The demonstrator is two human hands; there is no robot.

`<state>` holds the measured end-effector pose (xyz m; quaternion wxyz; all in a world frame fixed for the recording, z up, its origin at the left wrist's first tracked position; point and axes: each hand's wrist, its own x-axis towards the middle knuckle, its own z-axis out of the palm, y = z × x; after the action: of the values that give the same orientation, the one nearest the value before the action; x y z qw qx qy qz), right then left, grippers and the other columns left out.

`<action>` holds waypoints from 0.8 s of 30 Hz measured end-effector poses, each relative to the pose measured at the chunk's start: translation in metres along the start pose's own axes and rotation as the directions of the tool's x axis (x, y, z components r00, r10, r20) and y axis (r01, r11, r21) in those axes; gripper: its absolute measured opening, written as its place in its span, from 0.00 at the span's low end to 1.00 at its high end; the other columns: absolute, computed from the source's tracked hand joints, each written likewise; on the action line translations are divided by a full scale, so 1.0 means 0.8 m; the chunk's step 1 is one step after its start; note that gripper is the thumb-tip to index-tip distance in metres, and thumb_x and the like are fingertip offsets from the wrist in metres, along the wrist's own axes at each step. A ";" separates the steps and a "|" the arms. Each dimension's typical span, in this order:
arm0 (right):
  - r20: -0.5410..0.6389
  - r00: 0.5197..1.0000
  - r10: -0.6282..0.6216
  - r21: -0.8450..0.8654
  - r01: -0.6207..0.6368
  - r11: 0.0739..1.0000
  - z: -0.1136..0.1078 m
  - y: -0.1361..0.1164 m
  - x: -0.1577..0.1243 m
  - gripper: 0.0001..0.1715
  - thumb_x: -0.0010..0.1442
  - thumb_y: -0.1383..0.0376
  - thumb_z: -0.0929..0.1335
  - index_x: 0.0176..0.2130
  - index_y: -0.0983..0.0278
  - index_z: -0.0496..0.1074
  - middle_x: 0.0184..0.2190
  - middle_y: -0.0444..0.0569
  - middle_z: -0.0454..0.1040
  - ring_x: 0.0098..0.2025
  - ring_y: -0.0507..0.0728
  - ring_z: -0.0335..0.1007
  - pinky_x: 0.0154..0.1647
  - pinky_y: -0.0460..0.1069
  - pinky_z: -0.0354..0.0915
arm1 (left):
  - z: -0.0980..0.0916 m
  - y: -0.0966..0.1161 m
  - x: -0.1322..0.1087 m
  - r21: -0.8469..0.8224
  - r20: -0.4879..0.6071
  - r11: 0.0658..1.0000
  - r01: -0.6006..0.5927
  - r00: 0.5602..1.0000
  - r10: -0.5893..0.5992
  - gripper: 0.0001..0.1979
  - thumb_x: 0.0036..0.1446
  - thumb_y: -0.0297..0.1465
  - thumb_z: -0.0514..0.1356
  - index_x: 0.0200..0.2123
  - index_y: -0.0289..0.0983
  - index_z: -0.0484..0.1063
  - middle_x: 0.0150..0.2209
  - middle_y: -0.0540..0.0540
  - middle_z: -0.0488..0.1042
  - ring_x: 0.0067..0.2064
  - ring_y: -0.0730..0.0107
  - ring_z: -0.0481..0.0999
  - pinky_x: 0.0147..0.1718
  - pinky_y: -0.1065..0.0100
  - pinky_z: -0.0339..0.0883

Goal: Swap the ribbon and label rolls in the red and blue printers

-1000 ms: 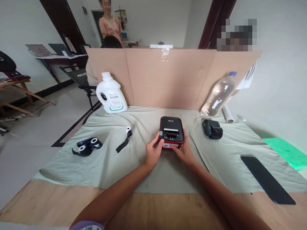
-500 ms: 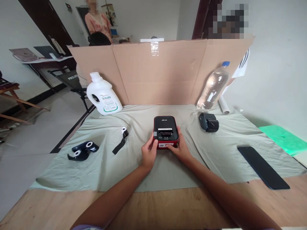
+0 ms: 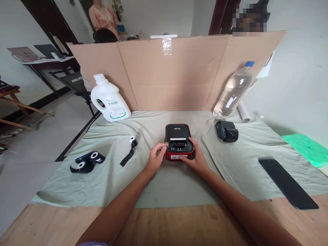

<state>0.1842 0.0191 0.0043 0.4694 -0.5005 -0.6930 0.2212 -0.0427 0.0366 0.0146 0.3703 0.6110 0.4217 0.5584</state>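
Note:
A black-topped, red-sided label printer (image 3: 178, 134) rests on the green cloth in front of me, a slot across its upper face. My left hand (image 3: 156, 155) is at its left edge, thumb and fingertips pinched together on a small grey tab (image 3: 166, 144). Around the printer's right side and front wraps my right hand (image 3: 196, 155), its thumb on the front label. To the left lie a small roll with a black strip (image 3: 132, 147) pulled out and a pair of dark rolls (image 3: 88, 162). A black device (image 3: 226, 131) sits at the right.
A cardboard screen (image 3: 171, 75) stands at the back. Against it lean a white jug (image 3: 110, 99) and a clear water bottle (image 3: 233, 90). A black phone (image 3: 288, 184) lies at the front right, near a white tube (image 3: 244, 112). Behind the screen stands a person (image 3: 104, 17).
My left hand has shifted from gripping the printer's front left corner to pinching the grey tab at its left edge. My right hand keeps its grip. The view has shifted slightly.

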 end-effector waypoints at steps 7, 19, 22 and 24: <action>0.109 0.990 -0.092 -0.112 0.104 0.988 -0.020 0.003 0.010 0.50 0.52 0.51 0.76 0.66 0.57 0.56 0.66 0.60 0.59 0.67 0.67 0.60 0.64 0.63 0.63 | -0.005 -0.005 0.020 -0.012 0.096 0.996 0.083 0.992 -0.082 0.23 0.60 0.49 0.59 0.25 0.36 0.70 0.19 0.55 0.59 0.23 0.76 0.57 0.25 0.71 0.55; 0.082 0.992 -0.101 -0.121 0.110 0.986 -0.011 0.007 0.005 0.56 0.55 0.51 0.75 0.72 0.58 0.48 0.68 0.60 0.58 0.69 0.69 0.56 0.68 0.65 0.57 | 0.004 -0.016 0.009 0.000 -0.011 0.998 0.062 0.998 -0.062 0.23 0.61 0.50 0.58 0.31 0.36 0.77 0.23 0.50 0.72 0.26 0.72 0.67 0.28 0.71 0.63; 0.087 0.991 -0.096 -0.127 0.107 0.986 -0.010 0.010 0.004 0.60 0.56 0.50 0.74 0.73 0.57 0.41 0.68 0.60 0.57 0.69 0.69 0.57 0.66 0.65 0.59 | 0.001 -0.019 0.003 0.007 0.008 1.000 0.029 1.000 -0.029 0.21 0.63 0.47 0.57 0.37 0.36 0.79 0.33 0.45 0.80 0.33 0.68 0.76 0.34 0.69 0.68; 0.091 0.992 -0.089 -0.133 0.100 0.986 -0.009 0.011 0.003 0.63 0.56 0.50 0.74 0.74 0.56 0.38 0.68 0.60 0.58 0.68 0.69 0.58 0.65 0.64 0.60 | -0.001 -0.019 0.001 0.009 0.013 1.000 0.011 1.000 -0.011 0.20 0.64 0.46 0.57 0.39 0.36 0.80 0.34 0.44 0.81 0.34 0.66 0.78 0.36 0.68 0.70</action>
<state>0.1946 0.0239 0.0018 0.4139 -0.4884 -0.7488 0.1715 -0.0450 0.0429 0.0007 0.3733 0.6138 0.4253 0.5504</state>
